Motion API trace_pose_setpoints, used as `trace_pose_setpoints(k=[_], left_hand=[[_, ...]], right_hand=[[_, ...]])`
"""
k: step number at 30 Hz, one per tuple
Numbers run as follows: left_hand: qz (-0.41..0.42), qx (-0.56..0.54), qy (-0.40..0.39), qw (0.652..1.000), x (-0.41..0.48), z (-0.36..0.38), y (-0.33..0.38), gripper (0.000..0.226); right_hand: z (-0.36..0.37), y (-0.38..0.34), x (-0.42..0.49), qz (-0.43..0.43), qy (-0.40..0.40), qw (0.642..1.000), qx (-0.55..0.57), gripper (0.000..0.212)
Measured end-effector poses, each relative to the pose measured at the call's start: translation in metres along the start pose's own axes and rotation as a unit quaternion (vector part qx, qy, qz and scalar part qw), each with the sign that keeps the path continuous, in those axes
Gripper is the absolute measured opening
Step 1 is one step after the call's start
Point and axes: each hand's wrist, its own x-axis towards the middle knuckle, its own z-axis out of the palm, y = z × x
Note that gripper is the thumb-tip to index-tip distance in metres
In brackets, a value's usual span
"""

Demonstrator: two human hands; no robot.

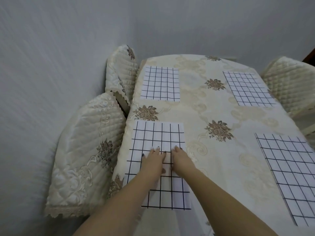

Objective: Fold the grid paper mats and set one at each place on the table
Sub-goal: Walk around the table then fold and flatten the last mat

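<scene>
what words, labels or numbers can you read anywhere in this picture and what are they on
None: no readable text anywhere.
The four grid paper mats, such as the one under both hands, carry only black grid lines.
The tablecloth and chair covers show only floral patterns.

Home dining room: desk (pixel 213 108) wearing cream floral-embroidered cloth, quilted matching covers dressing chairs (pixel 81 150) standing around it, plain wall (pixel 68 40) behind.
</scene>
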Motion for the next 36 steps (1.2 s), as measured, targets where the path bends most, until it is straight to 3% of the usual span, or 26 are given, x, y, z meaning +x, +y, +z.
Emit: trace_pose_setpoints(k=[10,13,17,27,32,36], left_hand=[[-0.066,-0.035,0.026,0.997,-0.007,-0.012,-0.048,0.073],[-0.033,-0.060,0.101,0.992,-0.002,-0.019,-0.045,0.052],[0.033,-0.082,0.168,0.982,0.021,-0.039,-0.025,0.050],[0.056,0.065,0.088,0.992,0.084,-0.047,0.009,0.071],[0.043,0.061,0.054,0.996,0.094,-0.042,0.001,0.068],[0.029,0.040,0.072,0.996,0.096,-0.037,-0.013,0.064]], right_hand=[[0.006,0.003,-0.001,0.000,0.010,1.000,0.013,0.039],[-0.004,0.002,0.005,0.027,0.030,0.996,0.075,0.033],[-0.027,0.003,0.029,0.020,0.103,0.990,0.093,0.040],[-0.031,0.007,0.094,-0.023,0.084,0.995,0.054,0.046],[-0.028,0.006,0.099,-0.022,0.074,0.996,0.042,0.051],[-0.023,0.007,0.103,-0.008,0.080,0.996,0.049,0.048]])
